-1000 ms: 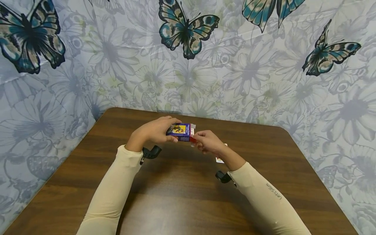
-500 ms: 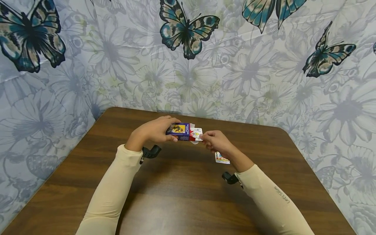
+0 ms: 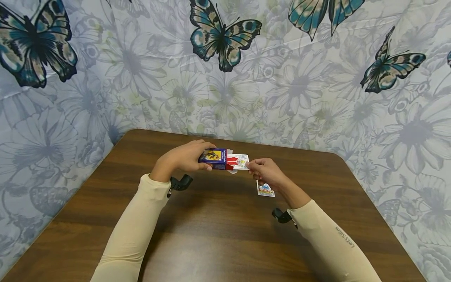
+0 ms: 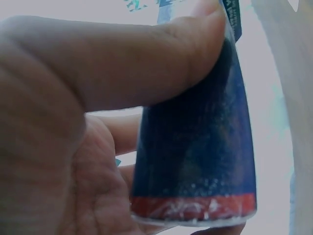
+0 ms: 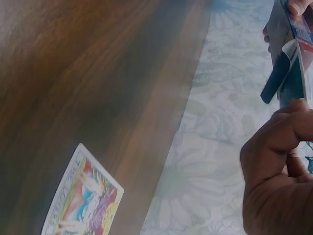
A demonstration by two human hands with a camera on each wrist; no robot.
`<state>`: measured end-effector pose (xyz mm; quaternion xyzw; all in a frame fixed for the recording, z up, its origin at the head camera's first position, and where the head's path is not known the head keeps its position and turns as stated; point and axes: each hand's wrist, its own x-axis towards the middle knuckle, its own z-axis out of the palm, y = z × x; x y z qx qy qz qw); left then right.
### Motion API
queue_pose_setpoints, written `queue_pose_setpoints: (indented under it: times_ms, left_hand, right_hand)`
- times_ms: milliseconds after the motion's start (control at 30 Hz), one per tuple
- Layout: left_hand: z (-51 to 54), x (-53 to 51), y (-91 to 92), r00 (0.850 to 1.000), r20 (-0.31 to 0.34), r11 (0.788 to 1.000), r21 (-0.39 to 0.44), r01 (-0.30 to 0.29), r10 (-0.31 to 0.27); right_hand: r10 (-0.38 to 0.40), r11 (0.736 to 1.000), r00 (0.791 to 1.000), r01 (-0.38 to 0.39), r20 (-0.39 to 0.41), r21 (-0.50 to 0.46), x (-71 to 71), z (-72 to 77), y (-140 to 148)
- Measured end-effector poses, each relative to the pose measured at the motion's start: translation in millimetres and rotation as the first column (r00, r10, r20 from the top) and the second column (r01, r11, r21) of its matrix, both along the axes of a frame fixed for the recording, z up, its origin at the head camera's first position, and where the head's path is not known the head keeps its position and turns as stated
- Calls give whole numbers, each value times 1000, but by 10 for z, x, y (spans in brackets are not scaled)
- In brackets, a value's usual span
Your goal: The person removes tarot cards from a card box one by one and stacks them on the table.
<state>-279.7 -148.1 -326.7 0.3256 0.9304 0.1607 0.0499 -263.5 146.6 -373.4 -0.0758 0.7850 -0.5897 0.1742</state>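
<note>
A small blue card box (image 3: 215, 156) with a yellow picture panel lies in the grip of my left hand (image 3: 186, 156), thumb along the near side and fingers over the far side. In the left wrist view the blue box (image 4: 195, 156) shows a red band at its end. From the box's open right end a white illustrated card (image 3: 240, 161) sticks out, partly inside. My right hand (image 3: 267, 172) pinches that card's outer end between thumb and fingers. Below the right hand, another picture card (image 3: 265, 190) lies face up on the table; the right wrist view shows this card (image 5: 88, 200) larger.
The brown wooden table (image 3: 211, 227) has rounded far corners. Behind it hangs a pale floral cloth (image 3: 275, 98) printed with teal butterflies. A black wrist camera (image 3: 181, 182) sits on the left wrist, another wrist camera (image 3: 281, 215) on the right.
My right hand has moved right, drawing the card out of the box's open end. The left hand and box have stayed almost still. More of the card lying on the table shows.
</note>
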Motion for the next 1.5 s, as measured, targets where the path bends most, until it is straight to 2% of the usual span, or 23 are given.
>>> queue_pose_setpoints:
  times_ms: [167,267,400,633,833,933,1133,1333,1500]
  left_hand:
    - [-15,13,17,1000,11,1000,12,11,-11]
    - [-12,26,27,1000,17,1000,18,15,-16]
    - [2,33,23,1000,16,1000,11,10,-10]
    - [53,31,4,1000,6,1000,18,-3,3]
    - [44,23,12,1000,11,1000,9,25,-25]
    - [32,24,0,1000,10,1000,12,18,-18]
    - [28,33,-26,1000,-1,1000,23,4,-4]
    - [50,40,-24,1000,3,999,32,3,-4]
    - [44,42,-26,1000,9,999,45,4,-4]
  right_hand:
    - [39,996,999,-40,-3,-74,31,17,-160]
    - [52,995,999,-52,1,-85,54,59,-278]
    - [17,997,1000,-16,12,-81,59,95,-372]
    - [-57,992,998,60,31,-115,48,85,-377]
    - [-33,992,998,38,45,-119,70,82,-363]
    - [-24,992,999,28,31,-121,77,86,-331]
    - [-89,984,996,89,7,-157,51,84,-161]
    - [-204,969,979,200,-13,-145,-18,65,55]
    - [-257,956,966,252,-17,-152,-75,19,242]
